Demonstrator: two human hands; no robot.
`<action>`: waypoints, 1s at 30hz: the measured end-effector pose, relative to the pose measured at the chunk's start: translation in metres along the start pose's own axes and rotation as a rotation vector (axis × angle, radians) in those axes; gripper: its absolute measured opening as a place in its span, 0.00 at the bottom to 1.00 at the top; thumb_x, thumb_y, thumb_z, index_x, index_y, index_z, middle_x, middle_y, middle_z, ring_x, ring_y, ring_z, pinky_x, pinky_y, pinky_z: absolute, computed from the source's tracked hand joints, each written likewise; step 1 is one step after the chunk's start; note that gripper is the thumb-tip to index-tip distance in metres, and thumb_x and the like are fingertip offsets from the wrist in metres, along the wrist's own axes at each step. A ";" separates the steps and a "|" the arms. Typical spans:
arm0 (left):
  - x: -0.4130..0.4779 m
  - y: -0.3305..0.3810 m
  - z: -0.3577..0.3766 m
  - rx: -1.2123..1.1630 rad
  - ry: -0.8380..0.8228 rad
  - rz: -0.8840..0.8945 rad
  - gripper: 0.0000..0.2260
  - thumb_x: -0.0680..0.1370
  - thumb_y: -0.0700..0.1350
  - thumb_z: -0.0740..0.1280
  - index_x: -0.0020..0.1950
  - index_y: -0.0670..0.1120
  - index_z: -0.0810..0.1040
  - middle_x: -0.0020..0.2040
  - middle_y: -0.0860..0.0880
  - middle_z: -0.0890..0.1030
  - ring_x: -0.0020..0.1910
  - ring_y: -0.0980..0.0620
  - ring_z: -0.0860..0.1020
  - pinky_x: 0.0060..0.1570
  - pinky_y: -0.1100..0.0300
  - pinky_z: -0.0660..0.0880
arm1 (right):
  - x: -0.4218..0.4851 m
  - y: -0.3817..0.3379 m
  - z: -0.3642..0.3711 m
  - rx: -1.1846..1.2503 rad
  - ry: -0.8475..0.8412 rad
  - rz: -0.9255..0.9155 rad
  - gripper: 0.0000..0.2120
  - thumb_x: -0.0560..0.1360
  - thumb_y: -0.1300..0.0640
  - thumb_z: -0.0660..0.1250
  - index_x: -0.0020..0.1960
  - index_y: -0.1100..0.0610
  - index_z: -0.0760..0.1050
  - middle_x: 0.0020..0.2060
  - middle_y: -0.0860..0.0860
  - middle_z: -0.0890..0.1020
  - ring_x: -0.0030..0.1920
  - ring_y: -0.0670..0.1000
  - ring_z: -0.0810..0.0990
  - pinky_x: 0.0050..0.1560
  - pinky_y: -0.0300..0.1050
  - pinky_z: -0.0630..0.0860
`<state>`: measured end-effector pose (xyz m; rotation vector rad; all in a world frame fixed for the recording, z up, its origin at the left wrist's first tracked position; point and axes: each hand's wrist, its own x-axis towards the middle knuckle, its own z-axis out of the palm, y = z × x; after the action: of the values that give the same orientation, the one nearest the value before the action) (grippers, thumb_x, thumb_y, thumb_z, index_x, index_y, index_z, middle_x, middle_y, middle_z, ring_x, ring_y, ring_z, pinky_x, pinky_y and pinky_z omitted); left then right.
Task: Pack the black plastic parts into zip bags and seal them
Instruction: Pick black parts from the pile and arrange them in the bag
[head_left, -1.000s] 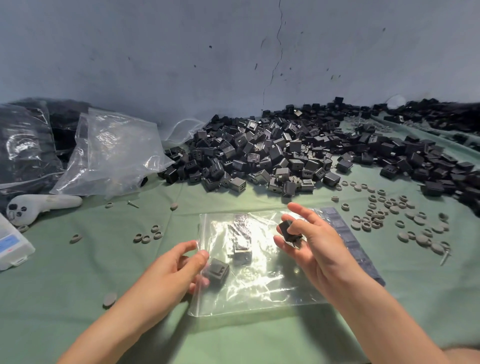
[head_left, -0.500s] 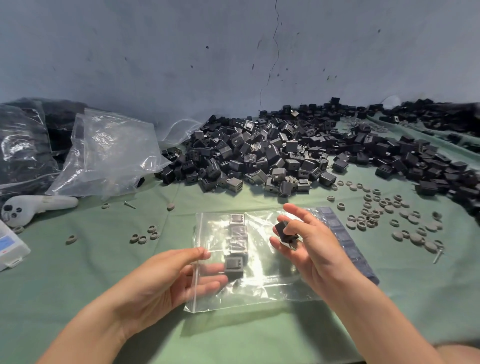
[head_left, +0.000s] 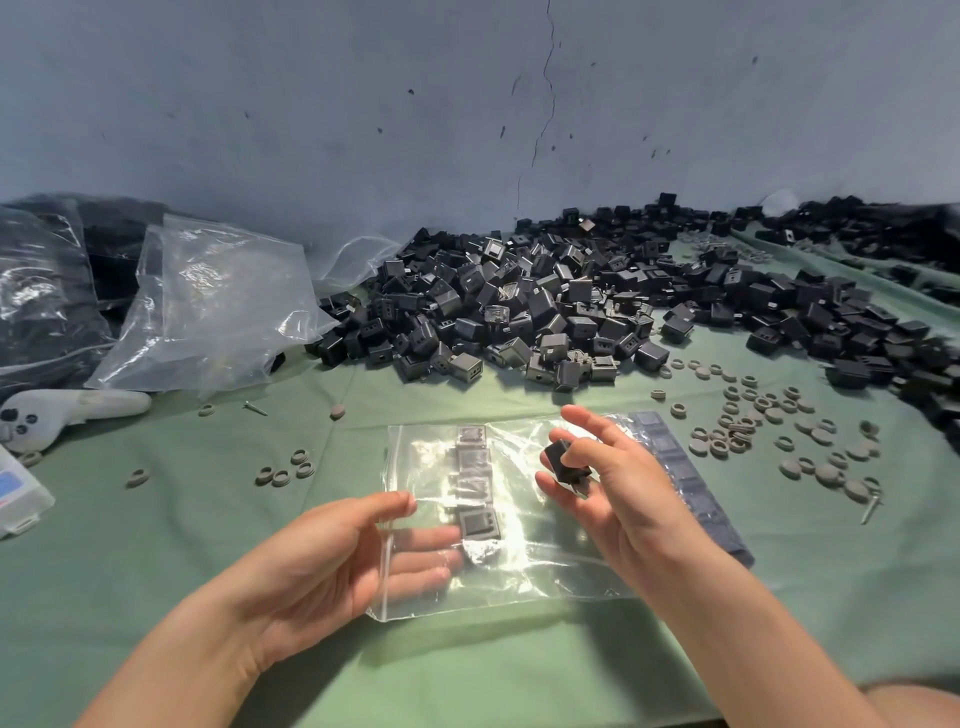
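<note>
A clear zip bag (head_left: 545, 571) lies flat on the green cloth in front of me, its open mouth to the left. Inside it, several black plastic parts (head_left: 474, 483) lie in a row. My left hand (head_left: 322, 561) reaches into the mouth with straight fingers, thumb over the top sheet, and the fingertips touch the nearest part (head_left: 479, 522). Over the bag's right half, my right hand (head_left: 618, 499) pinches one black part (head_left: 563, 462) between thumb and fingers. The big pile of loose black parts (head_left: 545, 312) lies behind, against the wall.
A filled bag (head_left: 685, 483) lies partly under the clear bag at the right. Empty clear bags (head_left: 218, 312) and dark packed bags (head_left: 41, 291) lie at left, with a white controller (head_left: 67, 410) and a white box (head_left: 15, 493). Grey rings (head_left: 753, 426) are scattered at right.
My left hand carried a black part into the bag's mouth, set it at the near end of the row, and now has its fingers inside. My right hand stayed put with its part.
</note>
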<state>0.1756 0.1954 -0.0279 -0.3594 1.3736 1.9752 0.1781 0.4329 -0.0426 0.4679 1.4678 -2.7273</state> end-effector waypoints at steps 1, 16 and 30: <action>0.000 0.000 0.001 -0.001 0.003 0.000 0.11 0.80 0.41 0.64 0.61 0.40 0.69 0.55 0.28 0.81 0.58 0.30 0.80 0.45 0.38 0.80 | 0.000 0.000 0.000 0.002 -0.001 0.000 0.16 0.76 0.72 0.62 0.57 0.56 0.79 0.53 0.57 0.79 0.53 0.56 0.78 0.43 0.47 0.83; 0.002 0.000 -0.002 -0.059 -0.034 0.011 0.16 0.73 0.41 0.68 0.59 0.41 0.71 0.58 0.30 0.80 0.56 0.29 0.80 0.46 0.35 0.78 | -0.001 0.001 0.001 -0.010 -0.005 0.001 0.15 0.77 0.71 0.63 0.57 0.56 0.79 0.58 0.60 0.77 0.55 0.57 0.79 0.44 0.46 0.82; 0.002 -0.002 -0.004 -0.074 -0.032 0.027 0.16 0.72 0.40 0.70 0.58 0.41 0.72 0.58 0.29 0.80 0.55 0.29 0.80 0.46 0.35 0.79 | -0.001 0.003 0.003 -0.024 0.006 -0.025 0.14 0.77 0.71 0.63 0.56 0.56 0.79 0.51 0.58 0.80 0.53 0.57 0.80 0.44 0.45 0.82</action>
<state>0.1753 0.1927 -0.0323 -0.3434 1.2938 2.0498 0.1790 0.4282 -0.0429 0.4602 1.5163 -2.7256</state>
